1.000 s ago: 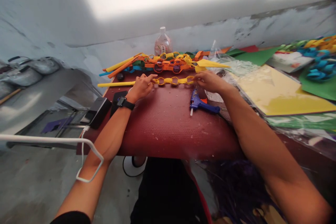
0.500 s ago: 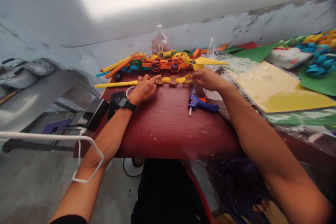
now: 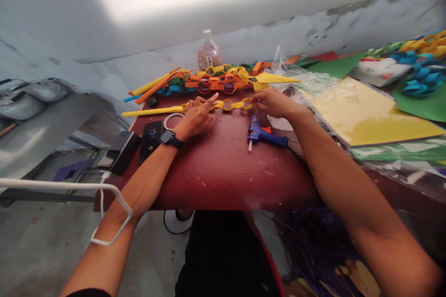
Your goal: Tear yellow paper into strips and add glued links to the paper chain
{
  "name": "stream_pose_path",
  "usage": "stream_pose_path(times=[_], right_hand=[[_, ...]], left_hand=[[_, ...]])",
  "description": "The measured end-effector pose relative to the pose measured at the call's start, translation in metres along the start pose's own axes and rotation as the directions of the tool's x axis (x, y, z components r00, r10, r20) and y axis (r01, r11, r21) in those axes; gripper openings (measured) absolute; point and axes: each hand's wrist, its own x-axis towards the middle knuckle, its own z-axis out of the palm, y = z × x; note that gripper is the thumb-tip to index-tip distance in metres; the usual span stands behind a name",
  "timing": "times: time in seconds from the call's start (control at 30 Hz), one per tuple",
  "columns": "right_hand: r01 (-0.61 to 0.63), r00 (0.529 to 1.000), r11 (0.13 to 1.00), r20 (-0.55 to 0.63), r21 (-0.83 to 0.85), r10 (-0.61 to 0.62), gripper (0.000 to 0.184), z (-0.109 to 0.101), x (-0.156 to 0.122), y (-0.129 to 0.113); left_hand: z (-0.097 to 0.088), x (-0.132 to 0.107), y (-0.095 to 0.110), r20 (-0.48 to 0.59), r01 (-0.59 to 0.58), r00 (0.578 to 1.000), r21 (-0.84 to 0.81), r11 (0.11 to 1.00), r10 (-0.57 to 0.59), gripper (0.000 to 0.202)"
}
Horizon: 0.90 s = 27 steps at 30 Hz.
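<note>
A yellow paper chain [image 3: 227, 106] lies left to right across the table, with a long yellow strip [image 3: 149, 112] trailing at its left end. Over the chain's left part rests my left hand [image 3: 198, 117], palm down, its fingers spread and the index finger stretched to the right. The links beneath it are partly hidden. My right hand [image 3: 271, 102] pinches the chain's right end between thumb and fingers. Just below that hand, a blue glue gun [image 3: 266, 137] lies on its side, a clear glue stick showing at one end.
More paper chains [image 3: 223, 81] in orange, yellow and blue are heaped behind, before a plastic bottle [image 3: 209, 53]. A yellow paper sheet [image 3: 369, 116] and plastic wrapping cover the right side. On the left lie a phone [image 3: 151, 141], a black box [image 3: 125, 153] and a white cable [image 3: 62, 185].
My left hand has slid slightly right along the chain, and its index finger now stretches out further. My right hand keeps its pinch on the chain's end. The view has shifted a little.
</note>
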Motion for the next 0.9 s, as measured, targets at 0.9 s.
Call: stream_pose_path(times=[0.9], right_hand=[[0.096,0.985,0.995,-0.146,-0.002,-0.095,0.048,0.023,0.004,-0.015]], left_hand=[[0.007,0.004,0.007,0.105,-0.086,0.991,-0.014,0.996,0.087,0.08]])
